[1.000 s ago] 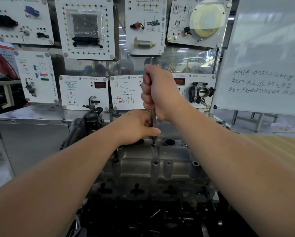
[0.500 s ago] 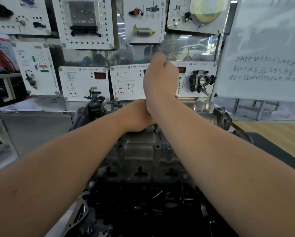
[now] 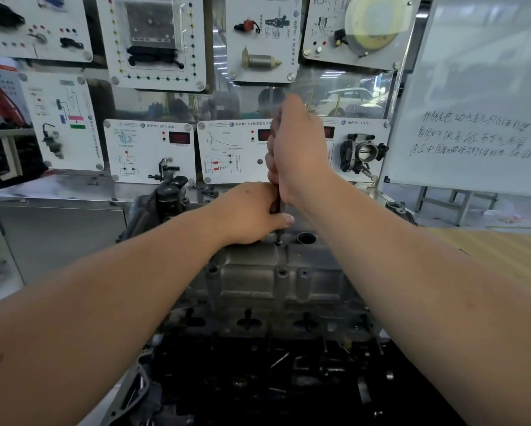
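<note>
Driver point(image 3: 279, 205) stands upright, tip on bolt point(image 3: 278, 243) at 6 o'clock from right hand point(image 3: 298, 152) clamped round its top; left hand point(image 3: 251, 216) pinches it lower down.

Tight up top: the right hand point(image 3: 298, 149) and the left hand point(image 3: 251, 216) stack on the upright tool point(image 3: 278, 206), crowding the far edge of the engine casting point(image 3: 258, 281). Display panels point(image 3: 153, 149) wall off the back, and a whiteboard point(image 3: 473, 87) closes the right. The open bore point(image 3: 306, 238) just right of the tool sits reachable, and so does the casting's near top between the forearms.
</note>
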{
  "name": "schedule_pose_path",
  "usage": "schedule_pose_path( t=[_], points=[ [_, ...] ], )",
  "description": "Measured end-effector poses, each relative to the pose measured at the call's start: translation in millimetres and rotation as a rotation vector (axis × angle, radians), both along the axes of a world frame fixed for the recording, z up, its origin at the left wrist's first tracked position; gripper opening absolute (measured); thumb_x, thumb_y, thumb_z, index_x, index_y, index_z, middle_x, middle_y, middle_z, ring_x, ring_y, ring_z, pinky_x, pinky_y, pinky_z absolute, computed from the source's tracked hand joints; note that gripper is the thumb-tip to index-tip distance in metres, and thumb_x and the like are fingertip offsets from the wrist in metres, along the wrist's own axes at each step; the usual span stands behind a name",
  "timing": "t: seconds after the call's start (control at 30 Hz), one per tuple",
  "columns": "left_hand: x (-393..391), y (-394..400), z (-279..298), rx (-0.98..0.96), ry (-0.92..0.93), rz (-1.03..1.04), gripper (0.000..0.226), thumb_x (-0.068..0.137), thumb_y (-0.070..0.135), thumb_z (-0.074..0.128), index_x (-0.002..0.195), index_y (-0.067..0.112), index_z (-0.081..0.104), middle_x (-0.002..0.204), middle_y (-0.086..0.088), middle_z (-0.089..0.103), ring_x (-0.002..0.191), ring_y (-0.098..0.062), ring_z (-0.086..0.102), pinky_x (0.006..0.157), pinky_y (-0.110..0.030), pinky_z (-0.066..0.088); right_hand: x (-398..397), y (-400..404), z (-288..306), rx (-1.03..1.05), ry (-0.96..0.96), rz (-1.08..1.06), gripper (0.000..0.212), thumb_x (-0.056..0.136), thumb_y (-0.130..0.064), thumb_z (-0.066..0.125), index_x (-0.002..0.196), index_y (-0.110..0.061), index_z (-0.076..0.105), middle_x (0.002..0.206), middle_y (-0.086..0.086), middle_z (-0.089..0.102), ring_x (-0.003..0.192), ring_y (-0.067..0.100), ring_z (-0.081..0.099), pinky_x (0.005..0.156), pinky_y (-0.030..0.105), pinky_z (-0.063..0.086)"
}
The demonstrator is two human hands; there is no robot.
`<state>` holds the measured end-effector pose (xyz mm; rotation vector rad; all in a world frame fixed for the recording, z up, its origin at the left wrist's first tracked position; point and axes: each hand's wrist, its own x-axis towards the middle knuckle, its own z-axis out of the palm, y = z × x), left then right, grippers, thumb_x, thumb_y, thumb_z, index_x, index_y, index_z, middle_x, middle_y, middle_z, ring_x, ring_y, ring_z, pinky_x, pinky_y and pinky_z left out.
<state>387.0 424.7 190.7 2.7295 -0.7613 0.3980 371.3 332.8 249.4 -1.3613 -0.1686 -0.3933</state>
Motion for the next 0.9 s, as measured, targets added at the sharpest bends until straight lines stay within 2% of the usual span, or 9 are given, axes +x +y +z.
schedule_pose_path(
  t=[0.13, 0.23, 0.33, 0.4, 0.53, 0.6, 0.67, 0.8, 0.9],
  points=[
    [-3.2, -7.1, 3.0, -0.012, 0.023, 0.03, 0.021, 0.101, 0.038, 0.061, 0.092, 0.021, 0.054, 0.078, 0.01, 0.054, 0.071, -0.002, 0.049, 0.058, -0.02, 0.03, -1.1, -8.3, -0.8, 0.048, 0.031, 0.045, 0.04, 0.092, -0.027, 0.041, 0.055, -0.026, 0.028, 0.055, -0.003, 0.02, 0.052, 0.018, 0.011, 0.048, 0.026, 0.013],
    [-7.6, -13.2, 6.9, -0.016, 0.11, 0.025, 0.012, 0.102, 0.036, 0.057, 0.093, 0.03, 0.052, 0.086, 0.009, 0.061, 0.074, -0.009, 0.059, 0.066, -0.029, 0.043, -2.3, -10.3, -1.8, 0.014, 0.02, -0.109, 0.036, 0.098, -0.032, 0.04, 0.064, -0.024, 0.033, 0.064, 0.003, 0.031, 0.063, 0.021, 0.023, 0.056, 0.036, 0.023],
    [-13.8, -13.1, 10.0, 0.023, 0.115, 0.02, 0.033, 0.102, 0.023, 0.049, 0.07, 0.029, 0.045, 0.072, 0.012, 0.051, 0.064, -0.008, 0.052, 0.065, -0.032, 0.038, -7.0, -3.3, -4.2, 0.026, 0.042, -0.239, 0.038, 0.101, -0.036, 0.039, 0.068, -0.017, 0.039, 0.067, 0.007, 0.039, 0.061, 0.02, 0.033, 0.055, 0.032, 0.029],
    [-23.8, -12.7, 16.3, 0.183, 0.109, 0.065, 0.043, 0.103, 0.01, 0.043, 0.063, 0.026, 0.038, 0.068, 0.007, 0.043, 0.07, -0.017, 0.043, 0.065, -0.031, 0.033, -7.9, 8.4, -5.9, 0.064, -0.038, -0.267, 0.041, 0.102, -0.032, 0.038, 0.064, -0.018, 0.04, 0.06, 0.003, 0.043, 0.052, 0.018, 0.037, 0.049, 0.028, 0.032],
    [-37.1, -15.7, 15.9, 0.427, 0.061, 0.204, 0.036, 0.107, 0.007, 0.037, 0.076, 0.016, 0.052, 0.105, -0.009, 0.062, 0.094, -0.023, 0.048, 0.094, -0.025, 0.038, -8.9, 20.3, -4.6, -0.027, -0.066, -0.367, 0.061, 0.09, -0.042, 0.032, 0.035, -0.023, 0.047, 0.032, -0.011, 0.031, 0.041, 0.013, 0.029, 0.048, 0.027, 0.027],
    [-31.4, -16.3, 11.1, 0.377, 0.032, 0.211, 0.037, 0.107, 0.008, 0.039, 0.071, 0.019, 0.041, 0.106, -0.01, 0.064, 0.094, -0.023, 0.05, 0.1, -0.035, 0.048, -6.8, 16.4, -4.6, -0.077, -0.068, -0.313, 0.059, 0.085, -0.043, 0.03, 0.029, -0.033, 0.045, 0.031, -0.011, 0.024, 0.042, 0.013, 0.025, 0.049, 0.029, 0.024],
    [-26.1, -16.2, 9.5, 0.26, 0.019, 0.184, 0.039, 0.106, 0.012, 0.041, 0.07, 0.022, 0.033, 0.096, -0.004, 0.056, 0.091, -0.022, 0.05, 0.096, -0.04, 0.05, -5.9, 12.1, -4.0, -0.087, -0.066, -0.273, 0.055, 0.079, -0.044, 0.029, 0.028, -0.028, 0.04, 0.034, -0.012, 0.02, 0.039, 0.011, 0.021, 0.051, 0.033, 0.023],
    [-23.0, -16.2, 7.4, 0.091, 0.045, 0.186, 0.034, 0.106, 0.027, 0.043, 0.072, 0.023, 0.045, 0.084, 0.001, 0.061, 0.088, -0.022, 0.056, 0.081, -0.035, 0.046, -4.4, 10.1, -3.3, -0.038, -0.036, -0.184, 0.048, 0.073, -0.043, 0.031, 0.029, -0.023, 0.032, 0.043, -0.013, 0.016, 0.04, 0.01, 0.015, 0.054, 0.034, 0.017],
    [-26.8, -18.0, 7.4, 0.06, 0.032, 0.177, 0.029, 0.106, 0.035, 0.049, 0.083, 0.018, 0.052, 0.098, -0.008, 0.072, 0.094, -0.024, 0.063, 0.085, -0.037, 0.051, 0.8, 4.7, -3.7, -0.02, 0.016, -0.104, 0.037, 0.075, -0.043, 0.036, 0.048, -0.024, 0.021, 0.059, -0.003, 0.017, 0.057, 0.017, 0.015, 0.059, 0.039, 0.015]
  ],
)
